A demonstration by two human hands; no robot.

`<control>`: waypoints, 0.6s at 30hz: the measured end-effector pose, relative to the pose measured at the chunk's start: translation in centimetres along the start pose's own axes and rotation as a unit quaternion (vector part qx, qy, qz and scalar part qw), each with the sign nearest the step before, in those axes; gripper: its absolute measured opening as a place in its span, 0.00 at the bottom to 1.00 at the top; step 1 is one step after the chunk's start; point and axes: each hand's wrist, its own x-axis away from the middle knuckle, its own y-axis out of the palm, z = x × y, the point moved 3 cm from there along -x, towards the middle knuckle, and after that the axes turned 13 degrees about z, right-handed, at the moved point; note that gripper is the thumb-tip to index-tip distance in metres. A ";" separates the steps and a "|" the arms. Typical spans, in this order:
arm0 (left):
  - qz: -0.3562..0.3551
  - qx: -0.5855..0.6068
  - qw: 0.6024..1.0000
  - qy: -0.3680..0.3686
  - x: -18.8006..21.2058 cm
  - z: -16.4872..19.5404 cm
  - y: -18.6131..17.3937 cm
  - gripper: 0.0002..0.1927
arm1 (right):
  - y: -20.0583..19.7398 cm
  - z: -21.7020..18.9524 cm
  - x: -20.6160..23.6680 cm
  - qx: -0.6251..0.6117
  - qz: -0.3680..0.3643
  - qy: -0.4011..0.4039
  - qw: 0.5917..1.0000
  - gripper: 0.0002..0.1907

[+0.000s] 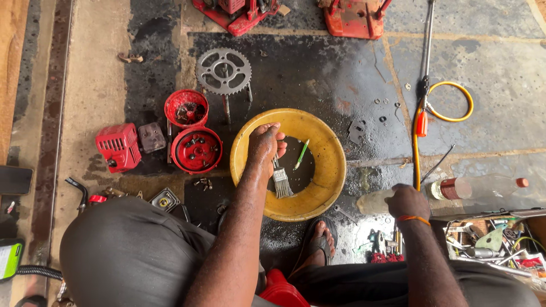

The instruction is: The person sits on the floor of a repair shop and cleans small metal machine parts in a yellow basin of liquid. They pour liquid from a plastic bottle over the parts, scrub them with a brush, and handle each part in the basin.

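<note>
A dark phone screen (14, 180) lies far left; a red label (449, 189) wraps the clear bottle (478, 187).

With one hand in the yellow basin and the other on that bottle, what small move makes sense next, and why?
Probably tip the bottle toward the basin. The right hand grips the lying bottle, while the left hand holds a brush in the basin, which looks nearly dry. That suggests liquid is wanted there, though I cannot be sure.

Flat paintbrush (281, 181) in yellow basin (333, 170)

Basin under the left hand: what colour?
Yellow basin, dark inside; clearest in the head view.
</note>
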 end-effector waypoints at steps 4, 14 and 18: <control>-0.054 0.073 0.995 -0.036 -1.7 -2.5 -0.1 0.15 | -1.7 -1.2 0.5 -0.010 -0.009 0.009 1.000 0.24; -0.118 0.153 0.972 -0.132 -3.0 -4.8 1.2 0.25 | -2.6 -1.6 0.3 0.009 -0.047 0.046 0.998 0.40; -0.109 0.080 0.989 -0.057 -2.0 -1.2 3.2 0.18 | -1.3 -0.1 -1.2 -0.020 -0.014 0.018 1.000 0.47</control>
